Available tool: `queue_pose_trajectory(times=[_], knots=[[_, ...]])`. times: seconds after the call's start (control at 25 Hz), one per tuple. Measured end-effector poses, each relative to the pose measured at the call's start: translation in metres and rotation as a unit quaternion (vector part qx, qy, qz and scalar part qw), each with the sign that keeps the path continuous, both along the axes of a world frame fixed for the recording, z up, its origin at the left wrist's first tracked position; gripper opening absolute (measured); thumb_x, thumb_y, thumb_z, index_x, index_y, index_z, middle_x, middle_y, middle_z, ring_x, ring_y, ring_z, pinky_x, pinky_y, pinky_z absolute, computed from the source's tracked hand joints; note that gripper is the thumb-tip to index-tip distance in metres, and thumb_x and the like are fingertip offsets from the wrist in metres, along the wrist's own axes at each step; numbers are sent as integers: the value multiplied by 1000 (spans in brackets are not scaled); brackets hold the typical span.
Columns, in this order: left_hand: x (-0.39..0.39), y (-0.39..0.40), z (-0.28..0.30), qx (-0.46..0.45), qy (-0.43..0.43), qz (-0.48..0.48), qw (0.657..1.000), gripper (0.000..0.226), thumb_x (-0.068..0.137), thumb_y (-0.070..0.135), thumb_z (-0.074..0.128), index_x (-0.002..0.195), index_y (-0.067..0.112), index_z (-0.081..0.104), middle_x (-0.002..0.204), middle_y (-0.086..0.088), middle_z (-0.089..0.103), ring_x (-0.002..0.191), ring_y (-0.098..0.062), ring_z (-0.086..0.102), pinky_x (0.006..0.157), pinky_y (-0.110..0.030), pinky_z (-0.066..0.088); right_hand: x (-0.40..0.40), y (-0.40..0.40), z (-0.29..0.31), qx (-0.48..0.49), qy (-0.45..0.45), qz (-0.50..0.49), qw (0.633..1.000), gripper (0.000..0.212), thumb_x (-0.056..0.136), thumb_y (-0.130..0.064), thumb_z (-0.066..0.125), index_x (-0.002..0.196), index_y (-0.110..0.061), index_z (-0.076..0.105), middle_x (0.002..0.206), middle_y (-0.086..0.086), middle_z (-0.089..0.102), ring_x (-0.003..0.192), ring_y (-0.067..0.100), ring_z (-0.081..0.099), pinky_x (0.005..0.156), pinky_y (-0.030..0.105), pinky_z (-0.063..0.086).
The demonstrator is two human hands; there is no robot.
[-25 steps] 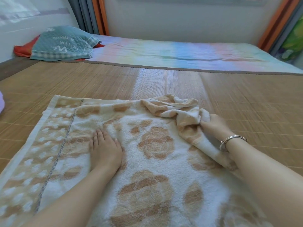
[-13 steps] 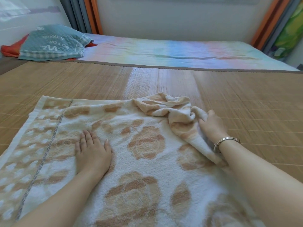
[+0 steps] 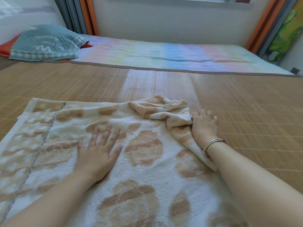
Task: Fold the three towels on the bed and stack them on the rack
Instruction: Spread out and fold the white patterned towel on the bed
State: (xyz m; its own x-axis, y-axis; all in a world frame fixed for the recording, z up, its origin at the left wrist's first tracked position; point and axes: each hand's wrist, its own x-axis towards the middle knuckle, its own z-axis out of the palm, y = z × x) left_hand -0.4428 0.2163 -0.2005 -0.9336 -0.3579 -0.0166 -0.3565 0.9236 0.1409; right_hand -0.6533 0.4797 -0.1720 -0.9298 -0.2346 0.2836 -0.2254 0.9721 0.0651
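A cream towel with tan flower patterns [image 3: 144, 163] lies spread on the woven bamboo mat [image 3: 246, 128] of the bed. Its far right corner [image 3: 165, 108] is bunched and folded over. My left hand [image 3: 98, 154] presses flat on the towel's left middle, fingers spread. My right hand [image 3: 204, 125], with a bracelet on the wrist, lies at the right side of the bunched corner. Its fingers stretch out on the mat and its thumb side touches the cloth. No other towel and no rack are in view.
A teal quilted pillow [image 3: 44, 43] on something red sits at the far left. Behind the mat lies a pastel rainbow sheet [image 3: 164, 54]. Striped curtains [image 3: 85, 15] hang at the back left and another curtain [image 3: 268, 25] at the right, by the wall.
My right hand has loosened from the bunched corner and its fingers now stretch out on the mat. My left hand has spread its fingers and stays flat on the towel.
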Motion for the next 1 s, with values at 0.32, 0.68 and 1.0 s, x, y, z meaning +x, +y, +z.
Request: queue_pose_trajectory(times=[0.32, 0.68, 1.0], knots=[[-9, -2, 9, -1, -27, 6, 1000, 71, 78, 76, -8, 145, 53, -10, 157, 22, -13, 147, -17, -12, 110, -65, -4, -24, 7, 28, -22, -53, -47, 997, 42, 83, -12, 58, 124, -11, 48, 127, 14, 47, 121, 33, 44, 93, 40, 40], [-132, -62, 43, 107, 146, 27, 983, 31, 99, 24, 37, 126, 21, 54, 130, -3, 56, 121, -27, 46, 102, -43, 36, -38, -110, 20, -129, -81, 202, 968, 32, 85, -15, 53, 116, -16, 57, 116, 7, 59, 112, 29, 50, 93, 37, 36], [-149, -121, 68, 75, -103, 8, 992, 23, 94, 32, 49, 113, 27, 59, 123, 1, 56, 118, -29, 44, 97, -37, 34, -66, -148, 37, -90, -116, 144, 979, 16, 92, -18, 44, 99, -10, 56, 107, 10, 60, 102, 32, 54, 83, 40, 37]])
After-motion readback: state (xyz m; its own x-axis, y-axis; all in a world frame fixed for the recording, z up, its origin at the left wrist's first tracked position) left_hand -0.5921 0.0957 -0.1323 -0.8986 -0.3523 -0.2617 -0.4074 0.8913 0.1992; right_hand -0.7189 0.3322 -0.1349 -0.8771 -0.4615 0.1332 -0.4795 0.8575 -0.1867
